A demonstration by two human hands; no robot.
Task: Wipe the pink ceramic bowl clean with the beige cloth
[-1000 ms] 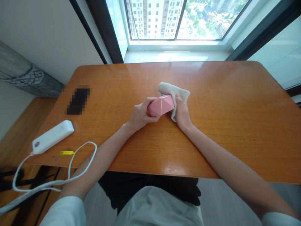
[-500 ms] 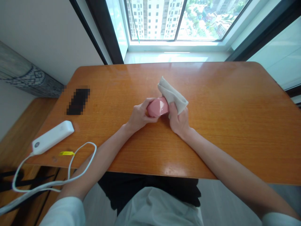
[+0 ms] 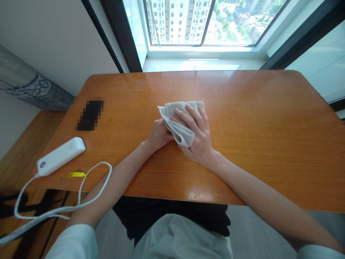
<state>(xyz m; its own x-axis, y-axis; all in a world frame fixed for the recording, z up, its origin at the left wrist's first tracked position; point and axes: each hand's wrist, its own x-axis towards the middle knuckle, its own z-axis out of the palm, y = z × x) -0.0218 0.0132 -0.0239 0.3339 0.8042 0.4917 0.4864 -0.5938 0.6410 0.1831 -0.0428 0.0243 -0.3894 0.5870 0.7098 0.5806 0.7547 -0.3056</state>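
Centrally, the right hand (image 3: 198,138) lay palm-down on a folded beige cloth (image 3: 178,120), fingers (image 3: 192,115) spread nearly flat and pressing it, thumb tucked under the cloth's near edge. The left hand (image 3: 157,136) sat curled just beside it, knuckles up, fingers hidden beneath the cloth; what they gripped could not be told. Both forearms angled inward over the desk (image 3: 256,118). A white power strip (image 3: 60,156) lay far left.
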